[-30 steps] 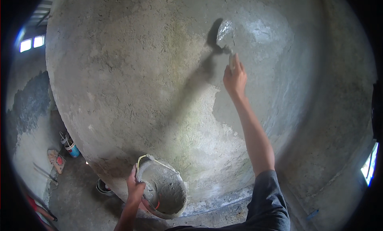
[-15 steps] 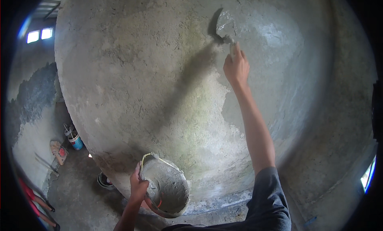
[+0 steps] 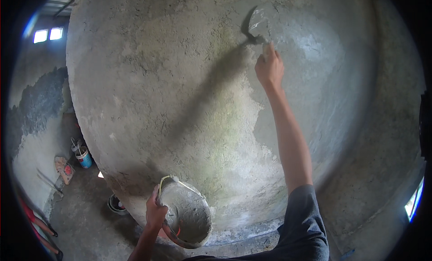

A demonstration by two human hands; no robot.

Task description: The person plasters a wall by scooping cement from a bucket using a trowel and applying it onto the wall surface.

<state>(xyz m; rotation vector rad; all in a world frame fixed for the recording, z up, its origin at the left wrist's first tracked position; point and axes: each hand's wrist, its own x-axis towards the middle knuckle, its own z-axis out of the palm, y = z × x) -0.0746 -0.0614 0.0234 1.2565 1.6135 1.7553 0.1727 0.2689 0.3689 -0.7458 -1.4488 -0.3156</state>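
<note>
My right hand point(image 3: 270, 69) grips a trowel by its handle, arm raised. The trowel blade point(image 3: 259, 22) lies against the upper part of a curved concrete wall point(image 3: 171, 81), where a smooth, wet grey patch surrounds it and extends to the right, beside rough, paler concrete. My left hand point(image 3: 155, 209) holds a round bucket point(image 3: 193, 209) by its rim near a pale handle, low at the front. The bucket is tilted toward me and has wet grey mortar inside.
At left on the concrete floor point(image 3: 85, 198) stand a blue-and-white bucket point(image 3: 83, 158), a dark bucket point(image 3: 116, 206) and a printed sack point(image 3: 64, 170). A long tool point(image 3: 49, 182) leans nearby. Another person's legs point(image 3: 42, 234) show at lower left. A plastered side wall point(image 3: 33, 117) has small windows above.
My right hand and the trowel have moved upward along the wall. The view has shifted slightly, so the left-side background sits farther right. The other person's legs have come more into view.
</note>
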